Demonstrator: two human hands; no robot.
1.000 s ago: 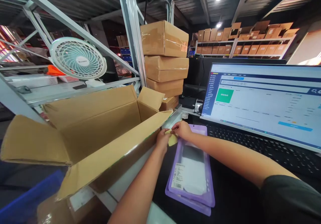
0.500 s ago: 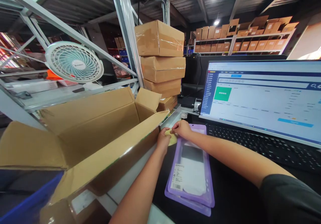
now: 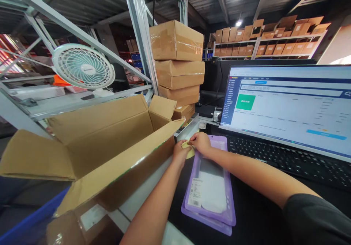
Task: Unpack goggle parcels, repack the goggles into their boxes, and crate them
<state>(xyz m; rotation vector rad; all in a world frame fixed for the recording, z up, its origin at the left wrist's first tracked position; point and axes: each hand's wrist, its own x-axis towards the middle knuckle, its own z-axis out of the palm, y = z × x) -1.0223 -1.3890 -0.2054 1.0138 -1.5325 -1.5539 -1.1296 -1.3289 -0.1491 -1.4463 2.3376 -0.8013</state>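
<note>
My left hand [image 3: 180,153] pinches a small pale yellow piece of paper [image 3: 190,154] near the edge of the black desk. Close against it, my right hand [image 3: 202,143] grips the upper part of the same paper with its fingertips closed. The paper's exact kind is too small to make out. Under my right wrist lie two stacked purple-edged packets [image 3: 210,186] with clear fronts, overlapping and slightly askew. White and grey contents show through the top one, and a white barcode label [image 3: 195,192] sits at its lower left.
An open cardboard box [image 3: 109,142] with raised flaps stands to the left. Behind it are a white fan [image 3: 83,66] and a stack of taped cartons [image 3: 178,42]. A monitor [image 3: 287,106] and black keyboard [image 3: 263,161] occupy the right.
The yellow paper looks more folded or curled between my fingers. Both hands stay almost in place, and the whole view has shifted slightly.
</note>
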